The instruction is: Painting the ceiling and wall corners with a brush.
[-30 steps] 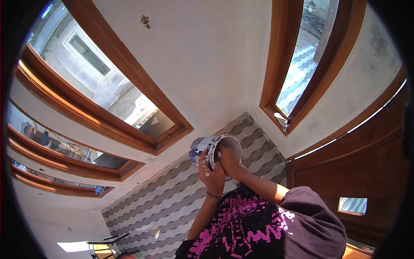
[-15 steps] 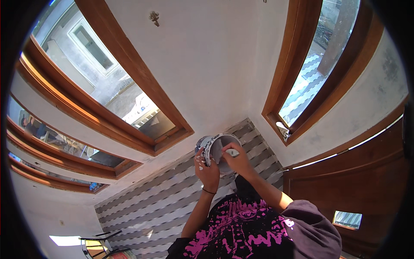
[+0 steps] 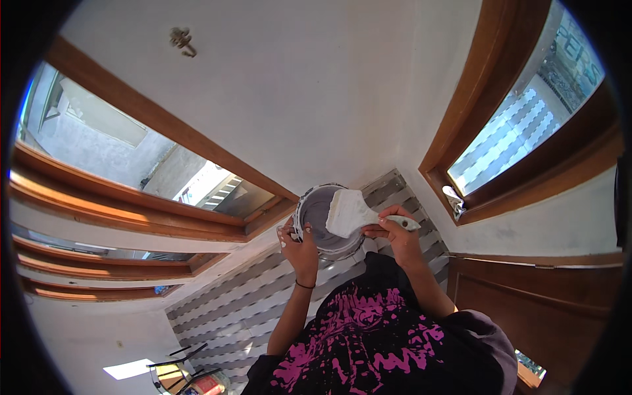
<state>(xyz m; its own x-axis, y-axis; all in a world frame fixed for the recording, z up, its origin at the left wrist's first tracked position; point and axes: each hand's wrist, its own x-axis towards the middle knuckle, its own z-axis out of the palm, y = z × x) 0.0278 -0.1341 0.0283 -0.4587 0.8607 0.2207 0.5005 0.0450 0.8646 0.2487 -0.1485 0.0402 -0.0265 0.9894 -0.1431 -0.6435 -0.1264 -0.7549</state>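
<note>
My left hand (image 3: 300, 251), flecked with white paint, grips the left rim of a round paint bucket (image 3: 314, 209). The bucket is tilted so that its greyish, paint-smeared inside shows. A wide, flat paintbrush (image 3: 349, 214), its bristles and body coated in white, is in my right hand (image 3: 397, 238). My right fingers close around its pale handle, whose end points to the right. The brush head is over the bucket's opening, and whether it touches the inside cannot be told.
A pale wall (image 3: 276, 99) with a small metal hook (image 3: 182, 41) rises ahead. Wood-framed windows (image 3: 217, 227) line the left, and another window frame (image 3: 454, 145) stands at the right. A wooden door (image 3: 526, 303) is at the lower right. At the lower left is a chair (image 3: 176, 376) on the striped tile floor (image 3: 230, 309).
My right hand has drawn the brush up and to the right, so its white head now shows. The bucket's mouth faces me more. The whole view has shifted.
</note>
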